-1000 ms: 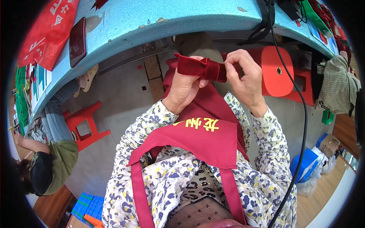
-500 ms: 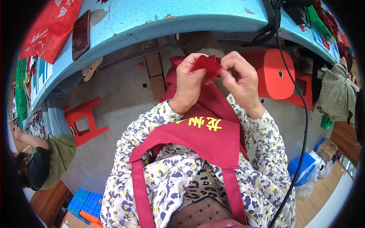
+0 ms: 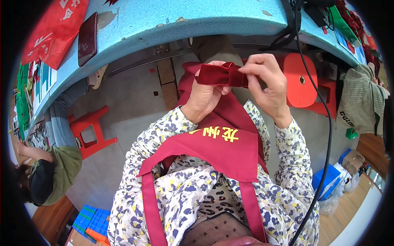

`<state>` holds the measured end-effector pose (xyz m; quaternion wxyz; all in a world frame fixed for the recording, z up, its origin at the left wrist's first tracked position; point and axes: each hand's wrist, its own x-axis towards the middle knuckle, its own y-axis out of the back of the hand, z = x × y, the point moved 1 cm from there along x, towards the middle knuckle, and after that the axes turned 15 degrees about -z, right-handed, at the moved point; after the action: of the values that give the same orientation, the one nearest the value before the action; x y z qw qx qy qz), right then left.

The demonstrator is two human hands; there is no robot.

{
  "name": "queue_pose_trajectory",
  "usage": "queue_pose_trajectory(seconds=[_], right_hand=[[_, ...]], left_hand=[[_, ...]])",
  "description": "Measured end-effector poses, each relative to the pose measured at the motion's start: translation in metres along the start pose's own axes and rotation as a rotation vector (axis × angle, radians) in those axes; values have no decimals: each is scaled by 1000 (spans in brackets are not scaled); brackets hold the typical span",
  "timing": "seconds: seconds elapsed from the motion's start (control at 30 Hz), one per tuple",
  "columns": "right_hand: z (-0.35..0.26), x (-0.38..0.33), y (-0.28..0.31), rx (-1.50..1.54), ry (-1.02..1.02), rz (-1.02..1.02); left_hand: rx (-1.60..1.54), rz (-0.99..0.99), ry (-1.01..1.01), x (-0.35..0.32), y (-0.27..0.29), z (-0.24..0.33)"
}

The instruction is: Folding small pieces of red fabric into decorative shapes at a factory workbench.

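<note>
A dark red velvet bow (image 3: 216, 75) is stretched between my two hands, above the lap of my dark red apron (image 3: 213, 149). My left hand (image 3: 204, 95) grips the bow from beneath, its fingertips partly hidden behind the fabric. At the bow's right end, my right hand (image 3: 266, 84) pinches the edge between thumb and fingers. The bow lies nearly level, with a gathered band at its middle.
A blue table (image 3: 164, 18) curves across the far side, bearing a phone (image 3: 88, 39) and a red bag (image 3: 55, 33). Red stools (image 3: 301, 80) stand on both sides. A black cable (image 3: 329, 135) hangs at right. Other people sit left and right.
The bow has turned from a bunched, folded shape to lie wide and level, its band showing. My right hand has shifted slightly right.
</note>
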<state>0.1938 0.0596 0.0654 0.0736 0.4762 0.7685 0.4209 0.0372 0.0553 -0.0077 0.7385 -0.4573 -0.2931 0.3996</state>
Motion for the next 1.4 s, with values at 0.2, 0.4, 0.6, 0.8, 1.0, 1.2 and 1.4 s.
queue_pose_trajectory(seconds=[0.2,0.4,0.6,0.8,1.0,1.2,1.4], right_hand=[[7,0,14,-172,-50,39],[8,-16,8,157,-77,-37],[13,-15,-8,164,73,-84],[11,-11,-17,-230,216,-82],[14,-15,-29,-205,250,-121],[18,-18,-32,-265,266,-93],[20,-23,-35,-301,242,-116]], left_hand=[[-26,-31,39,8,-3,-11],[-53,17,41,6,-8,-8],[-122,28,53,0,-4,2],[142,-11,76,-5,-2,18],[284,2,128,-12,1,22],[489,-32,125,-13,-2,24],[505,-45,130,-10,7,16]])
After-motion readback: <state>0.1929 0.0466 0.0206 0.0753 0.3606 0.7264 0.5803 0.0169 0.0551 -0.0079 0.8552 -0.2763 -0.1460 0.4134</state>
